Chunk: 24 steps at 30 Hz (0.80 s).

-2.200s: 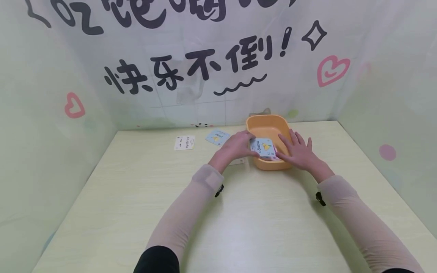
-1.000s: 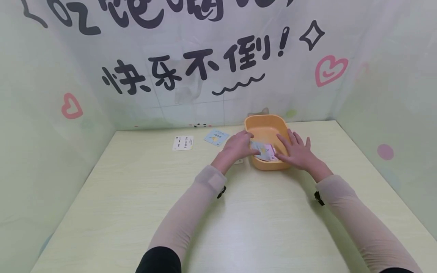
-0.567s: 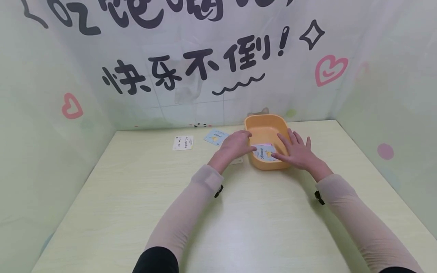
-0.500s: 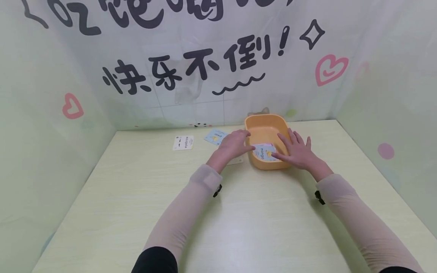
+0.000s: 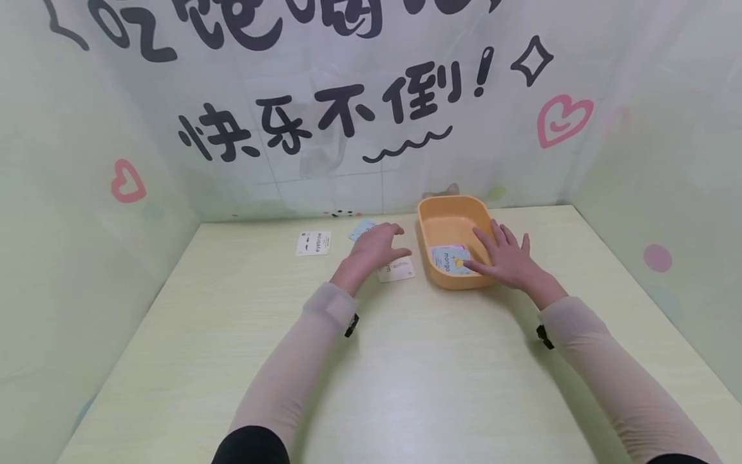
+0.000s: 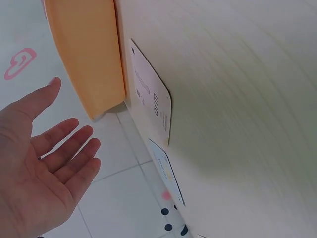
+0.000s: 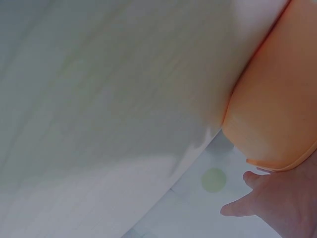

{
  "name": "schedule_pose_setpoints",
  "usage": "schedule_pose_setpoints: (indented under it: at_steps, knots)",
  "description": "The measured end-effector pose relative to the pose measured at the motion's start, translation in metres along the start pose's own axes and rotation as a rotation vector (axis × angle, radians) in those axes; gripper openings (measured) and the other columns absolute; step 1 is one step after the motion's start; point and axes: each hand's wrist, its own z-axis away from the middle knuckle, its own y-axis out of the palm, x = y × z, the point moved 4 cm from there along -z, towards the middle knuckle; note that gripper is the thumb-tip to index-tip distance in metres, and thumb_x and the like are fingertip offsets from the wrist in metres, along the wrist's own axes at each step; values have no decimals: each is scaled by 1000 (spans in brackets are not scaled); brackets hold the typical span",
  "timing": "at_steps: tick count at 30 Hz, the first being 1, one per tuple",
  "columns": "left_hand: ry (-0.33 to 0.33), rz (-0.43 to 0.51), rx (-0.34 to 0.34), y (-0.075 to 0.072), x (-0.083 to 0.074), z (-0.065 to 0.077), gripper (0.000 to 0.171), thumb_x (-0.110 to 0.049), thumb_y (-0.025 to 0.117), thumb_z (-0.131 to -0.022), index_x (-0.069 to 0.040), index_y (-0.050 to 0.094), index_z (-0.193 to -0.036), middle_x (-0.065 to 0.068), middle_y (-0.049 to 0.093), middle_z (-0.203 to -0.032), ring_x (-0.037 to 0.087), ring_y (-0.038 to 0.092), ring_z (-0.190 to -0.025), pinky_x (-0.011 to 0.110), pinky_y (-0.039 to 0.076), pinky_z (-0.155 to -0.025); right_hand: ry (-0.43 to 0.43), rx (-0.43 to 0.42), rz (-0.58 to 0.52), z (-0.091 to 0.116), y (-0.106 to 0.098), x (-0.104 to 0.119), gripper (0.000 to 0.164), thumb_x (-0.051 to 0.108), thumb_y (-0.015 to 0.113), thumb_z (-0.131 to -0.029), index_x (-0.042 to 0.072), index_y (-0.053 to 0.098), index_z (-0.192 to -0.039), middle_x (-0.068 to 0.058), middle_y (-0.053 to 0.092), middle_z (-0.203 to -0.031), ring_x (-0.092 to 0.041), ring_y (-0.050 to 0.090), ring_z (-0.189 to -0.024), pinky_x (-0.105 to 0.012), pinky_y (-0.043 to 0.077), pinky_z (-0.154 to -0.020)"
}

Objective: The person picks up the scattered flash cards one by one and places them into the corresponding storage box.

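My left hand, fingers loosely bent and holding nothing, hovers left of the orange plastic bin. Under and beside it lie a white "arm" card and a light blue pear card, the latter partly hidden by the hand. The left wrist view shows the empty palm, with the arm card flat on the table. Inside the bin, a blue mango card rests over a pinkish card. My right hand is spread at the bin's right rim, its thumb overlapping the mango card in the head view.
A white eyebrow card lies farther left on the pale wooden table. Behind the table hangs a printed curtain, close to the back of the bin. Side curtains stand at left and right.
My left hand has let go of the mango card, which now lies flat in the bin, and has moved left, uncovering the arm card and covering part of the pear card. The right hand stays put.
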Motion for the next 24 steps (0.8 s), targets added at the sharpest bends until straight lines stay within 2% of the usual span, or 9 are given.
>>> schedule_pose_setpoints:
  at_steps: [6,13,24]
  knots:
    - [-32,14,-17,-7,23,5,58,-42,69,-92,-12,55,-140,7,58,-144,28,53,-133,43,47,-111,-2,-3,-10,1,0,1,90,62,50,-94,12,16,-160,-29,-2,-165,-54,2,-149,-83,-7,-110]
    - [-99,47,-25,-17,60,9,59,-42,68,-93,-10,54,-140,9,57,-144,31,52,-133,46,47,-110,0,7,1,1,2,-1,89,62,49,-95,13,14,-160,-29,-4,-165,-53,1,-150,-83,-7,-110]
    - [-161,155,3,-30,117,21,56,-33,65,-96,-5,50,-142,16,52,-147,35,49,-135,51,42,-114,-1,-2,12,0,2,-2,87,59,49,-95,13,15,-160,-29,-4,-165,-54,2,-150,-83,-7,-110]
